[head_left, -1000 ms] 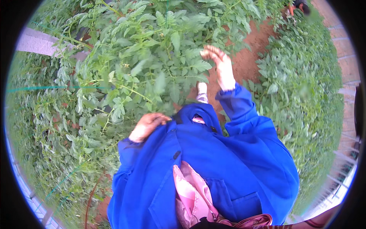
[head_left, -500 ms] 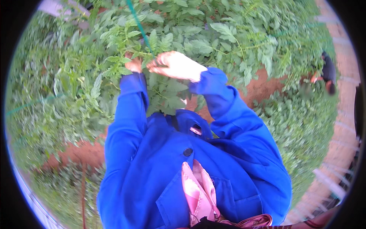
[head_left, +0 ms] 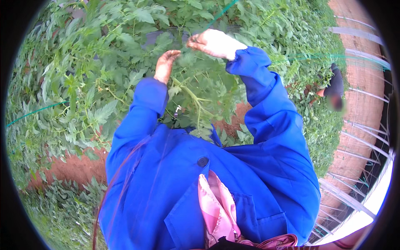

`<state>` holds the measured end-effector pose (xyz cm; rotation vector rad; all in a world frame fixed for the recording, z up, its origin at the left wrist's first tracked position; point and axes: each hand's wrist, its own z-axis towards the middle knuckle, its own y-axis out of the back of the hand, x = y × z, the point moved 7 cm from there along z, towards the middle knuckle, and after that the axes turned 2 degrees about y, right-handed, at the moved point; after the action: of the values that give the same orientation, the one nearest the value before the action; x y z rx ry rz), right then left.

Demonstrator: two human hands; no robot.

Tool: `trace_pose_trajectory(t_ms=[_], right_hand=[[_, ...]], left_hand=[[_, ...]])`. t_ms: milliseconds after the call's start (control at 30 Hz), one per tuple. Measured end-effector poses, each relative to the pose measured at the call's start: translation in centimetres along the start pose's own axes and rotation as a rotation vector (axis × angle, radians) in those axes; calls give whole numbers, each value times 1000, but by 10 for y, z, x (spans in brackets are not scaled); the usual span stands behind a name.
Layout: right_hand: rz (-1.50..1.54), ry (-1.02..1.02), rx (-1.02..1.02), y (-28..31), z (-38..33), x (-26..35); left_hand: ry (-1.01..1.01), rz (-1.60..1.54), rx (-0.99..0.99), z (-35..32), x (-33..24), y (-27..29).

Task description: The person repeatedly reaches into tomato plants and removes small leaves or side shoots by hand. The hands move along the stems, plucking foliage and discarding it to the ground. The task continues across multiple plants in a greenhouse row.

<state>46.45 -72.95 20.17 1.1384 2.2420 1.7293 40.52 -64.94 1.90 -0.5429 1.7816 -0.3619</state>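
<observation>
Leafy green plants that look like tomato plants [head_left: 104, 114] surround both hands. My right hand [head_left: 216, 43], washed out by bright light, has its fingers bent together. A thin green string [head_left: 221, 15] slants down from the top edge to this hand, which seems to pinch it; the exact grip is hard to see. Just left of it and a little lower, my left hand [head_left: 166, 66] has its soil-stained fingers stretched toward the right hand, holding nothing visible. Below the hands, a thick pale-green branching stem [head_left: 192, 96] leans toward my body, its leaves partly blurred.
Reddish soil [head_left: 71, 168] shows between plant rows. More green string [head_left: 37, 112] crosses the foliage at left. At right, another person [head_left: 334, 85] in dark clothing is among the plants, beside a brown strip [head_left: 361, 83] crossed by pale metal bars [head_left: 348, 198].
My hands have come apart from the foliage they were close together in. The right hand has moved up and right, with the string now slanting the other way. The branching stem shows below.
</observation>
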Motion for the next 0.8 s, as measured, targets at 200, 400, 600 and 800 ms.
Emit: trace_pose_trajectory(t_ms=[200,400,600,800], right_hand=[[294,-135,81,-30,11,-8],[-32,7,54,-21,35,-10],[108,46,48,-28,11,-56],[306,-314,27,-30,-15,-68]], left_hand=[[-96,436,176,-38,24,-18],[-154,1005,603,-38,25,-58],[102,397,650,-44,38,-30],[300,-646,-141,-44,86,107]])
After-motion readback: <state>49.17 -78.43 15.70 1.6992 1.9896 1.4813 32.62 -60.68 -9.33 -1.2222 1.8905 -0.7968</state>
